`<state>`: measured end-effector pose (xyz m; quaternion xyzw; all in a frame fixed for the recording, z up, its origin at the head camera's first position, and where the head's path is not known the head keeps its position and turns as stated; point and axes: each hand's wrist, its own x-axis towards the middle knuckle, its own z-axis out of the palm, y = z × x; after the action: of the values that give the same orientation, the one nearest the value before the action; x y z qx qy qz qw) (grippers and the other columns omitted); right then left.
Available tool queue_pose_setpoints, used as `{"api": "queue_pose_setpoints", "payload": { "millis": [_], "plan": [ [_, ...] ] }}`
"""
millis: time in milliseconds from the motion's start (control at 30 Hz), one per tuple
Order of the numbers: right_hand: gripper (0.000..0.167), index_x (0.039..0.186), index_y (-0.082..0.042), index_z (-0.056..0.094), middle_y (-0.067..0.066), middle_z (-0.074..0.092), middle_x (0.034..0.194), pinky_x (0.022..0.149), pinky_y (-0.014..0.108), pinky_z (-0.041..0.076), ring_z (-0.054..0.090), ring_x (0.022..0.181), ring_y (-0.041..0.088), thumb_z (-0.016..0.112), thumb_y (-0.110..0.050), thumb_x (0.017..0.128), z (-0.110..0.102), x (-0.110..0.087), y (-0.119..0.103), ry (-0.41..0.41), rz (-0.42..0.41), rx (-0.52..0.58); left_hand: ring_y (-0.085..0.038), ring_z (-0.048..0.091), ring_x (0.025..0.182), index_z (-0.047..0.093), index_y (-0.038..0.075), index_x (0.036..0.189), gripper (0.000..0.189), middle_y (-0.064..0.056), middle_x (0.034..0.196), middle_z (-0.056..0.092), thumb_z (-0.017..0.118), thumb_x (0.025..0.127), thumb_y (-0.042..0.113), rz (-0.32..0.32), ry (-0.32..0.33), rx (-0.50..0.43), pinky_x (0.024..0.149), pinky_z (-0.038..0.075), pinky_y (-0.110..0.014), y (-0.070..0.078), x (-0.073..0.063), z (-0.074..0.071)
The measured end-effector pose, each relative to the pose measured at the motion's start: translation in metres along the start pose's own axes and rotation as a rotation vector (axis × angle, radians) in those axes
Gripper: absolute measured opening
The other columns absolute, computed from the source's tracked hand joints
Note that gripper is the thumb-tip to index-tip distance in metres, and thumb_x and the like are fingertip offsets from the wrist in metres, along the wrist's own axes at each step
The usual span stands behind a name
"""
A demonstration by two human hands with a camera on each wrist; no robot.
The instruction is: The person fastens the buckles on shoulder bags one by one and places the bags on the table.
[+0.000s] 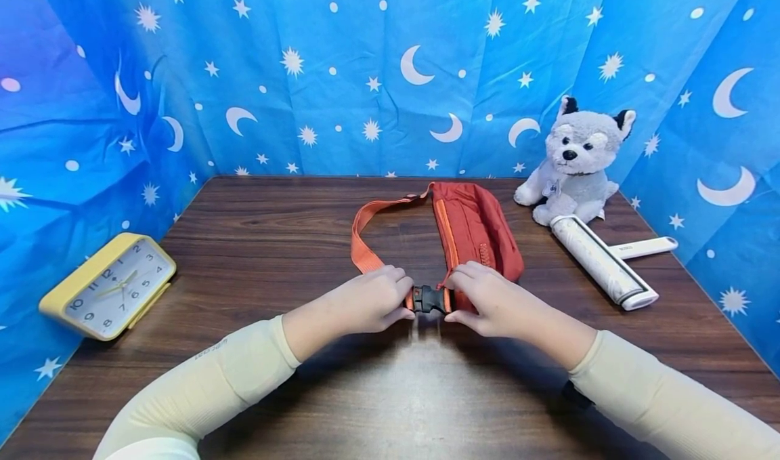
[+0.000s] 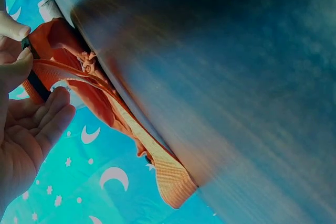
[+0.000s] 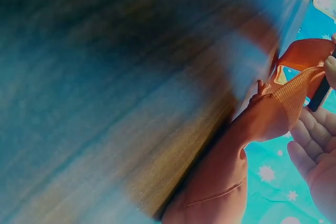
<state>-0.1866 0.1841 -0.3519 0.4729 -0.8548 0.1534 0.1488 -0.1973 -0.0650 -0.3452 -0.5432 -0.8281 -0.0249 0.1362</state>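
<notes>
And we're at the black plastic buckle (image 1: 430, 299), L hand (image 1: 382, 299) on its left end, R hand (image 1: 484, 301) on its right, fingers of both pinching, thumbs nearest the wearer. Prob. held end to end to keep both halves in line; can't tell if it's fully clicked. Red fabric waist bag w/ orange zip (image 1: 481, 226) lies just beyond the buckle, to its right, on the dark brown wood-grain surface (image 1: 292, 230), prob. so its wt. steadies things. Flat orange webbing strap (image 1: 365, 236) arcs beyond the buckle, slack, so the ends can meet. Well right of the buckle: white cylindrical lint roller (image 1: 600, 260), grey-and-white plush dog (image 1: 579, 155) behind. Yellow-framed clock (image 1: 116, 287) well left, seemingly parked out of the way.
</notes>
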Motion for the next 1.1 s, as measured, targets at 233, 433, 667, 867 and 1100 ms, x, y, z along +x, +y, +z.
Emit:
{"api": "queue_pose_setpoints", "payload": {
  "millis": [233,433,667,867,1100],
  "plan": [
    [0.038,0.097,-0.005,0.059,0.003,0.057,0.091,0.078,0.035,0.045,0.053,0.087,0.017,0.080,-0.027,0.075,-0.0010,0.0008,0.0014,-0.012,0.009,0.024,-0.015,0.050,0.071,0.060,0.001,0.098,0.035,-0.002,0.079,0.052,0.065,0.088,0.034,-0.006,-0.008,0.000,0.067,0.042,-0.029,0.0004,0.0006,0.0002],
    [0.038,0.098,-0.005,0.059,0.003,0.057,0.092,0.078,0.035,0.045,0.053,0.087,0.016,0.080,-0.026,0.075,-0.0020,0.0015,0.0017,-0.016,0.007,0.037,-0.015,0.051,0.072,0.060,0.001,0.097,0.034,-0.002,0.080,0.052,0.067,0.087,0.033,-0.013,0.009,-0.001,0.068,0.042,-0.030,0.0007,0.0010,-0.0001],
    [0.039,0.099,-0.004,0.059,0.002,0.057,0.093,0.078,0.034,0.045,0.053,0.088,0.015,0.080,-0.024,0.074,-0.0015,0.0018,0.0009,-0.020,0.025,0.068,-0.015,0.052,0.073,0.060,0.001,0.096,0.035,-0.002,0.080,0.052,0.068,0.086,0.033,-0.023,0.006,-0.021,0.069,0.043,-0.030,0.0017,0.0012,-0.0017],
    [0.039,0.099,-0.002,0.059,0.003,0.057,0.093,0.077,0.035,0.045,0.052,0.087,0.015,0.081,-0.022,0.073,-0.0015,0.0021,-0.0006,-0.018,0.026,0.082,-0.016,0.053,0.075,0.060,0.000,0.100,0.037,-0.003,0.082,0.053,0.068,0.086,0.033,-0.048,-0.007,-0.038,0.071,0.044,-0.030,0.0025,0.0009,-0.0031],
    [0.039,0.099,-0.003,0.058,0.002,0.056,0.092,0.077,0.034,0.045,0.051,0.087,0.014,0.081,-0.020,0.073,-0.0010,0.0031,-0.0008,-0.021,0.034,0.084,-0.015,0.052,0.075,0.060,-0.001,0.102,0.039,-0.004,0.084,0.054,0.068,0.086,0.033,-0.059,-0.006,-0.049,0.070,0.044,-0.029,0.0024,0.0009,-0.0035]
  ]
}}
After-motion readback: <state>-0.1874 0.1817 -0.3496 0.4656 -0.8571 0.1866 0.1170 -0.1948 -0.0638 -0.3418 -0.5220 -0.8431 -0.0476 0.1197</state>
